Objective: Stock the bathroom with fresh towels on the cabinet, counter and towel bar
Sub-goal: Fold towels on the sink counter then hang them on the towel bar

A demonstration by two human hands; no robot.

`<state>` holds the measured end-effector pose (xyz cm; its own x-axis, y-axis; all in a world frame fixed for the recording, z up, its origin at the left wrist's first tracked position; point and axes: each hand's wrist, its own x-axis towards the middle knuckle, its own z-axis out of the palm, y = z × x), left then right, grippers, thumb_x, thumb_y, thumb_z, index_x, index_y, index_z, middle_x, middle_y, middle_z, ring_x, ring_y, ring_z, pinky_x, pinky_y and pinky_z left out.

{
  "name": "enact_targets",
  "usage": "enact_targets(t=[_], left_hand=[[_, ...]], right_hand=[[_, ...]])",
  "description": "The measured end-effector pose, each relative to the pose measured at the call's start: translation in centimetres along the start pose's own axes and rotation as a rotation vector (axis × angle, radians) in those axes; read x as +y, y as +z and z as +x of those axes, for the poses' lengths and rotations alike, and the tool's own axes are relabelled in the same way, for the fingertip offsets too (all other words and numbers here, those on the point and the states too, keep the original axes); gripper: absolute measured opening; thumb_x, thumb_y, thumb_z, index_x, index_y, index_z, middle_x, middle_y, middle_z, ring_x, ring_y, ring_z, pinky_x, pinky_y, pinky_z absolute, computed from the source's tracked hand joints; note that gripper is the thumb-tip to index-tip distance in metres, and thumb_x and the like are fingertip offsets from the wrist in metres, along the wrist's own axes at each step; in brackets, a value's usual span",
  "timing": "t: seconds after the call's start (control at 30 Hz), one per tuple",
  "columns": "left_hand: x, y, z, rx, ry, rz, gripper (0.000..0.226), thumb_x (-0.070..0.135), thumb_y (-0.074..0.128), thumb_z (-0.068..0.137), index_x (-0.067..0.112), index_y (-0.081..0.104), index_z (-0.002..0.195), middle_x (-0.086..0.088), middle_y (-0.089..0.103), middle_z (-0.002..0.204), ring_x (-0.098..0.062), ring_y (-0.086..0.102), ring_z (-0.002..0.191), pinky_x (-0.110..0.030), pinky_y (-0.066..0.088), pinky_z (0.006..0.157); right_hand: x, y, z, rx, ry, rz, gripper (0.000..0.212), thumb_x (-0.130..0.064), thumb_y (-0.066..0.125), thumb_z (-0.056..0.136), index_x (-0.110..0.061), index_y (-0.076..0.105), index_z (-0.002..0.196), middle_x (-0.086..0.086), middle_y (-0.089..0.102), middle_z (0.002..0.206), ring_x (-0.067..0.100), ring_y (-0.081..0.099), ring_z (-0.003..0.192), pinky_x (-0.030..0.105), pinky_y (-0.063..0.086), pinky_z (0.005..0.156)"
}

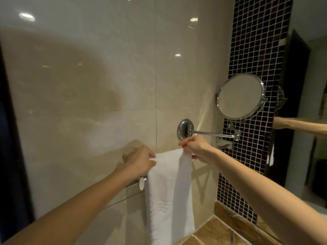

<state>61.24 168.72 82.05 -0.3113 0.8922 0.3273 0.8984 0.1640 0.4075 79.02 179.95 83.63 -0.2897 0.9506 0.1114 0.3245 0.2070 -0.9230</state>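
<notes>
A white towel (168,191) hangs folded over the chrome towel bar (139,182) on the beige tiled wall. My left hand (139,160) grips the towel's upper left edge at the bar, fingers curled round the cloth. At the upper right corner my right hand (196,147) pinches the towel between thumb and fingers. Most of the bar is hidden under the towel and my hands; only its left end cap shows.
A round chrome mirror (241,96) on a swing arm (212,133) juts from the wall just above my right hand. Dark mosaic tiles (254,50) and a large wall mirror lie to the right. A brown marble counter (221,234) runs below.
</notes>
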Motion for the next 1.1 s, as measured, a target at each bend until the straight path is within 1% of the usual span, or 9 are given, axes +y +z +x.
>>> enact_targets(t=[0.23, 0.3, 0.4, 0.5, 0.67, 0.8, 0.87, 1.0, 1.1], left_hand=[[0.7, 1.2, -0.4, -0.137, 0.017, 0.141, 0.024, 0.032, 0.05, 0.089, 0.033, 0.064, 0.107, 0.001, 0.06, 0.117, -0.033, 0.044, 0.117, -0.04, 0.032, 0.096], [0.6, 1.4, -0.5, -0.169, 0.014, 0.161, 0.023, 0.033, 0.049, 0.089, 0.033, 0.065, 0.106, 0.001, 0.061, 0.114, -0.033, 0.044, 0.116, -0.042, 0.034, 0.098], [0.7, 1.7, -0.6, -0.181, 0.02, 0.185, 0.023, 0.033, 0.046, 0.092, 0.032, 0.066, 0.103, 0.001, 0.063, 0.109, -0.032, 0.043, 0.112, -0.043, 0.035, 0.097], [0.8, 1.6, -0.5, -0.183, 0.039, 0.216, 0.025, 0.032, 0.044, 0.093, 0.03, 0.069, 0.094, 0.002, 0.066, 0.099, -0.03, 0.042, 0.105, -0.041, 0.033, 0.096], [0.5, 1.5, -0.5, -0.131, 0.12, 0.342, 0.032, 0.035, 0.045, 0.091, 0.02, 0.064, 0.07, -0.001, 0.066, 0.085, -0.027, 0.047, 0.092, -0.039, 0.029, 0.093], [0.4, 1.6, -0.4, -0.058, 0.285, 0.459, 0.03, 0.039, 0.047, 0.089, 0.02, 0.068, 0.102, -0.006, 0.06, 0.108, -0.028, 0.052, 0.102, -0.039, 0.038, 0.09], [0.2, 2.1, -0.6, -0.069, 0.302, 0.449, 0.032, 0.042, 0.047, 0.091, 0.018, 0.063, 0.105, -0.006, 0.058, 0.11, -0.03, 0.056, 0.101, -0.039, 0.047, 0.083], [0.4, 3.0, -0.8, -0.104, 0.272, 0.477, 0.028, 0.043, 0.048, 0.094, 0.017, 0.057, 0.1, -0.008, 0.058, 0.106, -0.031, 0.058, 0.098, -0.035, 0.036, 0.07], [0.7, 3.3, -0.5, -0.115, 0.289, 0.486, 0.029, 0.04, 0.048, 0.095, 0.014, 0.058, 0.105, -0.011, 0.058, 0.111, -0.032, 0.057, 0.103, -0.033, 0.031, 0.069]], right_hand=[[1.4, 1.3, 1.1, -0.098, -0.107, -0.318, 0.039, 0.01, 0.044, 0.084, -0.008, 0.074, 0.103, 0.01, 0.068, 0.109, 0.022, 0.061, 0.106, 0.026, 0.048, 0.088], [1.9, 1.8, 1.3, -0.117, -0.115, -0.397, 0.045, 0.01, 0.043, 0.078, -0.011, 0.075, 0.101, 0.01, 0.07, 0.111, 0.024, 0.061, 0.111, 0.034, 0.047, 0.099], [3.1, 2.4, 1.7, -0.108, -0.131, -0.545, 0.045, 0.001, 0.045, 0.075, -0.025, 0.076, 0.095, -0.002, 0.07, 0.114, 0.023, 0.054, 0.118, 0.049, 0.026, 0.112], [3.9, 2.7, 1.8, -0.089, -0.164, -0.626, 0.04, -0.009, 0.047, 0.076, -0.033, 0.075, 0.09, -0.005, 0.071, 0.109, 0.025, 0.051, 0.116, 0.048, 0.015, 0.107], [3.8, 3.1, 0.6, -0.02, -0.394, -0.958, 0.03, -0.019, 0.045, 0.085, -0.027, 0.072, 0.095, -0.002, 0.07, 0.099, 0.031, 0.054, 0.103, 0.042, 0.028, 0.088], [4.6, 4.2, -0.9, 0.086, -0.668, -1.123, 0.033, -0.016, 0.042, 0.088, -0.018, 0.064, 0.113, 0.005, 0.065, 0.114, 0.031, 0.055, 0.109, 0.041, 0.035, 0.092], [5.0, 4.7, -1.8, 0.061, -0.756, -1.097, 0.03, -0.021, 0.039, 0.093, -0.014, 0.06, 0.112, 0.008, 0.064, 0.112, 0.03, 0.056, 0.105, 0.041, 0.038, 0.095], [5.3, 4.9, -2.7, 0.003, -0.719, -1.061, 0.033, -0.029, 0.03, 0.1, -0.012, 0.052, 0.082, 0.012, 0.063, 0.09, 0.033, 0.057, 0.084, 0.042, 0.044, 0.082], [5.2, 4.7, -2.4, -0.04, -0.677, -1.015, 0.034, -0.029, 0.031, 0.1, -0.011, 0.052, 0.082, 0.014, 0.063, 0.092, 0.035, 0.056, 0.086, 0.041, 0.042, 0.078]])
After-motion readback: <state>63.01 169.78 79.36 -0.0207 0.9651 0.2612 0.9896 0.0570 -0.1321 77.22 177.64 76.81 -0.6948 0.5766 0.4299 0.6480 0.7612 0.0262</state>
